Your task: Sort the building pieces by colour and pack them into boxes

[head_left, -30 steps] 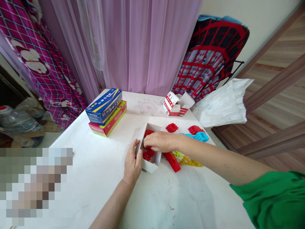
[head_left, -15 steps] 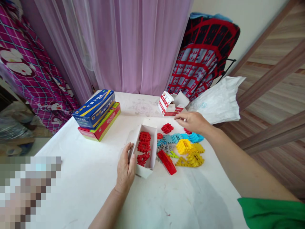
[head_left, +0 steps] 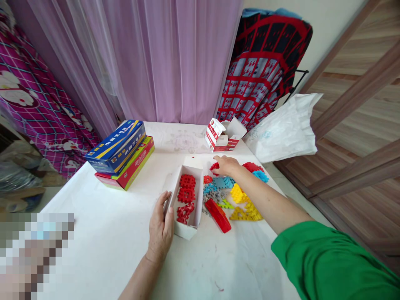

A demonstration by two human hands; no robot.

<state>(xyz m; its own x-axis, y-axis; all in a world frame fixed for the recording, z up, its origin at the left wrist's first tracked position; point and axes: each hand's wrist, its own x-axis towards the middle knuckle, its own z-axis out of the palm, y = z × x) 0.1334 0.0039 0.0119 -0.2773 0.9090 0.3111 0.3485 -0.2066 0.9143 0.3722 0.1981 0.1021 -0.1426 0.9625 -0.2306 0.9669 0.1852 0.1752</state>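
An open white cardboard box (head_left: 200, 200) holds several red interlocking building blocks (head_left: 186, 195). My left hand (head_left: 161, 227) grips the box's left wall, with the thumb over its edge. Beyond the box's right side, my right hand (head_left: 226, 166) has its fingers closed around a red building block (head_left: 214, 167); the palm hides part of it. Around that hand lie blue blocks (head_left: 223, 182), yellow blocks (head_left: 246, 204), grey pieces (head_left: 215, 196) and more red blocks (head_left: 252, 167). A long red piece (head_left: 218, 216) rests at a slant beside the box.
A blue box (head_left: 115, 146) is stacked on a red and green box (head_left: 128, 166) at the left of the white table (head_left: 103, 241). An open red and white carton (head_left: 225, 135) stands at the back, beside a white bag (head_left: 284, 129). Purple curtains (head_left: 175, 62) hang behind.
My right hand has moved left and closed on a red block, uncovering the red blocks at the far right. My left hand stays on the box. The view has shifted slightly.
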